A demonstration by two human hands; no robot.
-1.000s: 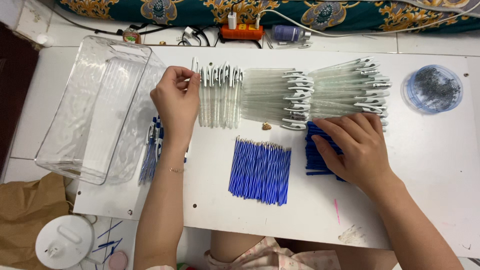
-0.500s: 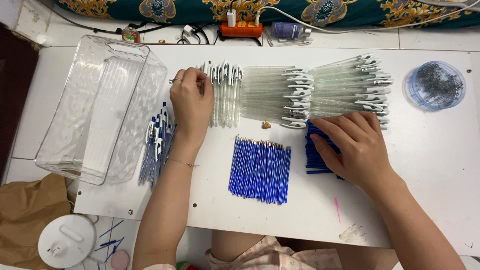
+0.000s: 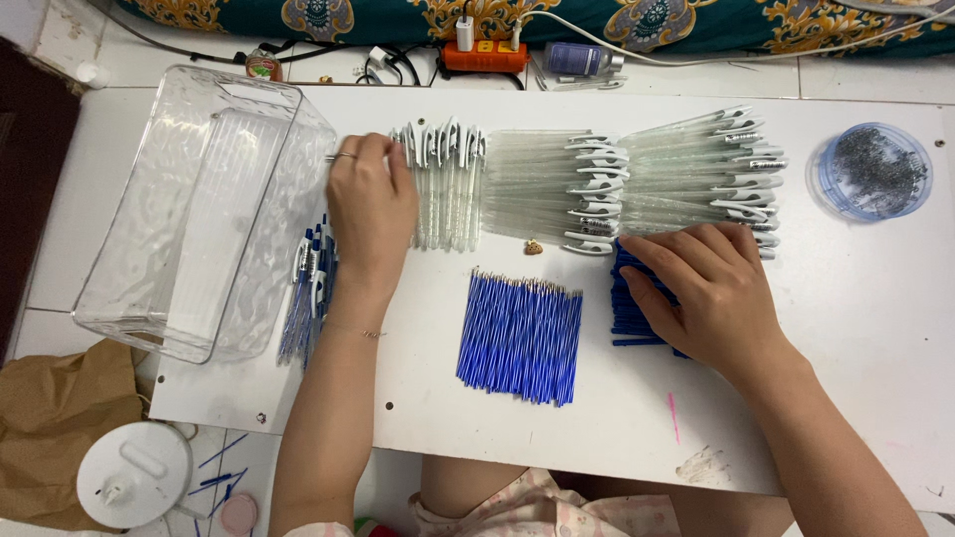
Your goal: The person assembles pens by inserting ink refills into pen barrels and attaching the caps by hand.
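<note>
My left hand [image 3: 373, 204] rests on the left end of a row of clear pen barrels [image 3: 446, 184] with white clips, its fingers curled around one barrel. My right hand [image 3: 708, 290] lies flat over a pile of blue refills [image 3: 629, 303], fingers pressing on them. A second pile of blue refills [image 3: 520, 336] lies between my hands. More clear barrels [image 3: 542, 189] and another batch [image 3: 696, 169] stretch across the white table [image 3: 846, 328]. Assembled pens with blue parts [image 3: 306, 288] lie beside my left wrist.
A large clear plastic bin [image 3: 204, 209] stands at the table's left end. A round clear dish of small metal springs [image 3: 873, 171] sits at the far right. A power strip [image 3: 484, 55] and cables lie behind. A brown paper bag [image 3: 50, 428] and white lid [image 3: 134, 472] are on the floor.
My left hand has slid right along the row of barrels and settled over its left end. My right hand has stayed on the refills.
</note>
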